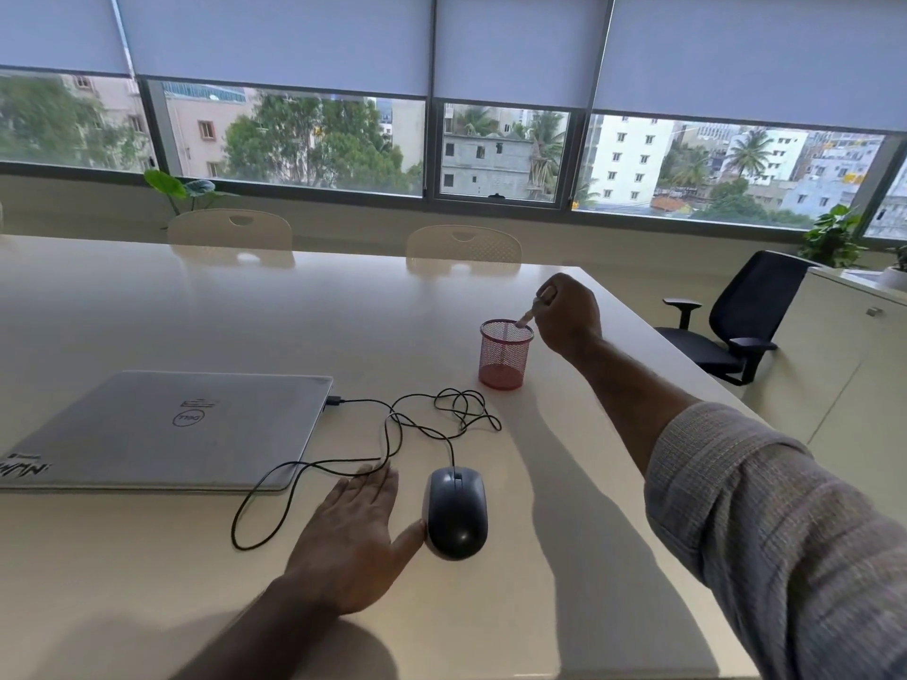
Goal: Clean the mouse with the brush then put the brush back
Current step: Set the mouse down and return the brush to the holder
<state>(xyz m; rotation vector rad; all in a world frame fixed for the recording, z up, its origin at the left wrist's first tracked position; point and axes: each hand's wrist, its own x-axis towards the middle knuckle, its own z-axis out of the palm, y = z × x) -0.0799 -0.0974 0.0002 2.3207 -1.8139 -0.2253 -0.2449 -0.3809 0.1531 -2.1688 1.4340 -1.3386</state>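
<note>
A dark wired mouse [457, 512] lies on the white table [162, 306] in front of me. My left hand [349, 537] rests flat on the table just left of it, fingers straight, thumb touching the mouse's side. A red mesh cup [505, 355] stands farther back on the right. Above the cup's rim my right hand [567, 314] pinches the thin pale handle of the brush [526, 316], whose lower end dips into the cup. The brush's bristles are hidden.
A closed silver laptop [172, 429] lies at the left, the mouse cable [417, 424] looping from it across the table. Two pale chairs [464, 243] stand at the far edge. A black office chair [736, 321] is off the table's right edge.
</note>
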